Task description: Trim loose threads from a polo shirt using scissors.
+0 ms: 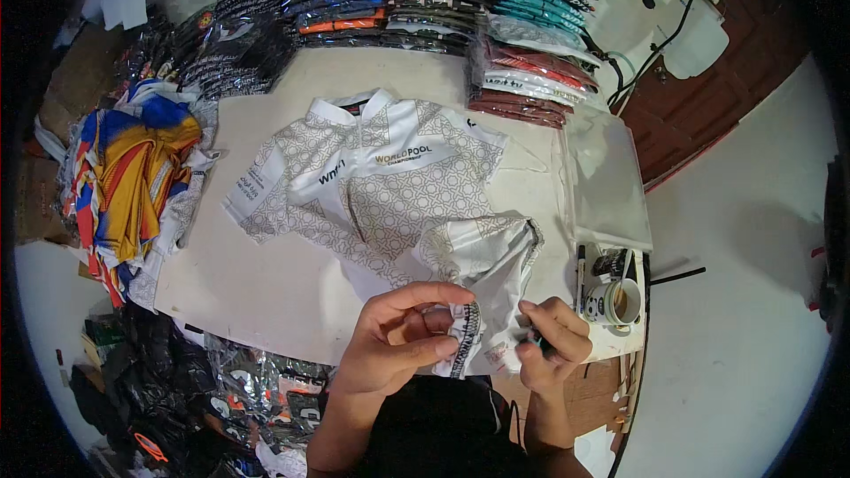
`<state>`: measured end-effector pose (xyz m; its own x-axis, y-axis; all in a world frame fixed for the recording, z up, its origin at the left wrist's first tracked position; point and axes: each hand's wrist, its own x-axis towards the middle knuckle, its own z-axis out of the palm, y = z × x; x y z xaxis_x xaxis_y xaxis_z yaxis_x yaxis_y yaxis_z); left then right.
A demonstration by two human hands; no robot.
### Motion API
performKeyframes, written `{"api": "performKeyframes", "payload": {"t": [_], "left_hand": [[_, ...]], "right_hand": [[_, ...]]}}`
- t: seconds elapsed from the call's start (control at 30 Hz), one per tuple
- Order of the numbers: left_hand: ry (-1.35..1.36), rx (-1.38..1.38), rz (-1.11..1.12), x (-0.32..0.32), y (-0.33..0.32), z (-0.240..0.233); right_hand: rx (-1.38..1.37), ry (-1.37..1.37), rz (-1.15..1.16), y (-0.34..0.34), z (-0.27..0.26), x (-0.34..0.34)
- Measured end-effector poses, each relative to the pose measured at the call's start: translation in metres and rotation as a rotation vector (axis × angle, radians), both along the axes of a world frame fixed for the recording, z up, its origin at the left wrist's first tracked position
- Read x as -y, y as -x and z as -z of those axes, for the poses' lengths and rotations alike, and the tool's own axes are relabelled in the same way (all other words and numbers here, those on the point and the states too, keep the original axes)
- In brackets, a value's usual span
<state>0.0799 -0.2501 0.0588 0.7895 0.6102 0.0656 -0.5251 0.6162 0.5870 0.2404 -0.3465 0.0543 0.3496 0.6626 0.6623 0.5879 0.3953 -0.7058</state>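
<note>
A white short-sleeved jersey (412,192) with a grey geometric pattern and printed writing lies front up on the table. Its collar points away from me, and its lower part is lifted and turned inside out towards me. My left hand (405,338) pinches a seam edge (467,338) with dark overlock stitching between thumb and fingers. Just right of that edge is my right hand (554,342), its fingers closed around a small dark object (541,340). That object is mostly hidden, and I cannot tell what it is. The right fingertips are close to the white cloth.
The white table (265,305) carries bagged garments (431,0) stacked along the back and a colourful garment pile (143,172) at left. On the right are clear plastic bags (607,179), a marker pen (581,272) and a mug (614,303). More bagged clothes (265,385) lie below the front edge.
</note>
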Motion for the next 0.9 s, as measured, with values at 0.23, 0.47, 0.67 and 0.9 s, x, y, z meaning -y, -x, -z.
{"api": "performKeyframes", "payload": {"t": [0.23, 0.47, 0.67, 0.9], "left_hand": [[0.035, -0.045, 0.026, 0.001, -0.004, -0.010], [-0.009, 0.003, 0.080, 0.001, -0.004, 0.001], [-0.060, -0.034, 0.094, 0.000, 0.000, 0.002], [-0.099, -0.083, 0.151, -0.002, -0.001, -0.008]], "right_hand": [[0.093, -0.009, -0.159, -0.002, -0.001, -0.004], [0.092, -0.002, -0.146, 0.002, 0.000, -0.004], [-0.142, 0.136, -0.044, -0.002, 0.001, 0.002], [-1.068, 0.208, -0.557, 0.019, 0.001, -0.018]]}}
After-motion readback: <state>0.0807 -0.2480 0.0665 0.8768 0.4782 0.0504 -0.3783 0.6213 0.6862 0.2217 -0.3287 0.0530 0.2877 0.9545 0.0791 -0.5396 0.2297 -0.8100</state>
